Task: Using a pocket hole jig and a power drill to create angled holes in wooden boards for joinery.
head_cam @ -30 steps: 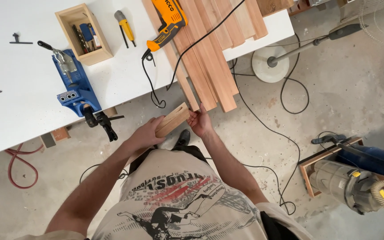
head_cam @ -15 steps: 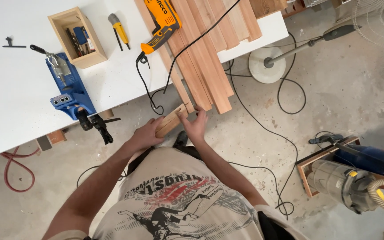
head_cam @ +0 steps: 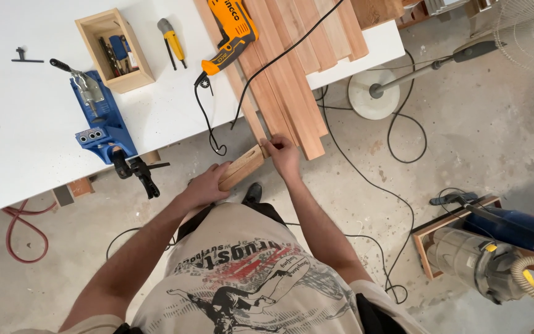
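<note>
Gripping a short tan wooden block [head_cam: 242,167], the left hand [head_cam: 204,185] wraps its near end; its long axis runs up-right to the right hand [head_cam: 284,156], fingers closed on the far end.

1. Wooden board [head_cam: 242,166]: short, light tan piece of timber, rectangular, with a dark oval slot visible on its upper face near the far end.
2. Pose: tilted diagonally, near end lower-left, far end upper-right.
3. Position: held in the air above the concrete floor, just off the counter [head_cam: 26,154] edge, not resting on it.
4. State: the left hand [head_cam: 207,184] wraps the near end; the right hand [head_cam: 284,156] touches the far end.
</note>
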